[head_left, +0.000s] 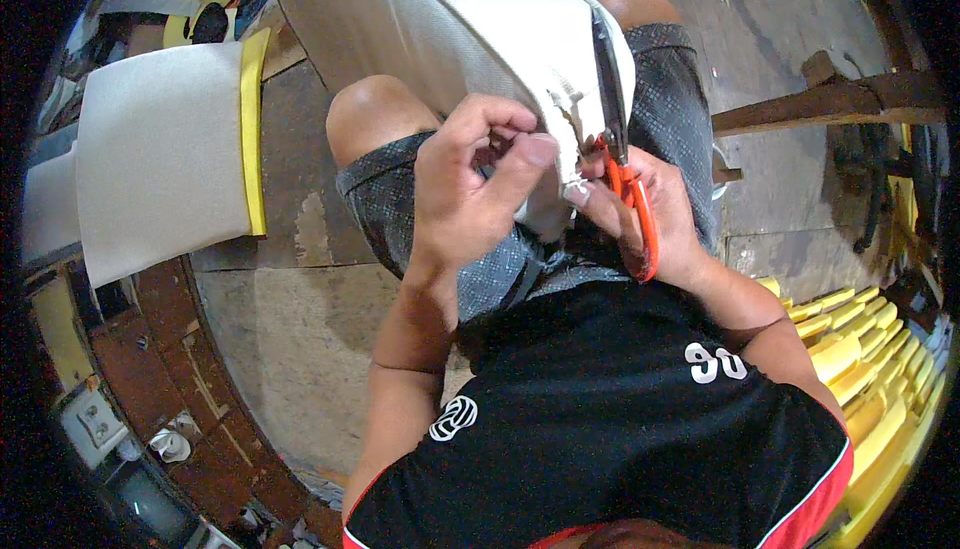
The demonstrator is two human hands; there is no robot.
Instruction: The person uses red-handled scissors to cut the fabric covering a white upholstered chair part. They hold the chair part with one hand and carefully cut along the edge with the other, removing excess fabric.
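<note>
A white and light grey fabric cushion (420,29) lies across my lap, its corner toward me. Along its edge runs an open seam (570,129) with frayed fabric. My right hand (655,204) is closed around orange-handled scissors (640,214), whose dark blades point away from me over the cushion. Its thumb also presses on the cushion's near corner. Just left of the seam is my left hand (475,184), fingers curled and thumb brought up to the index finger. Whatever lies between those fingertips is too small to make out.
A light grey padded panel with a yellow edge (170,154) lies at the left. Several yellow pieces (870,369) are stacked at the lower right. A wooden beam (820,104) juts in from the right. A socket box (95,424) sits at the lower left, beside brown boards.
</note>
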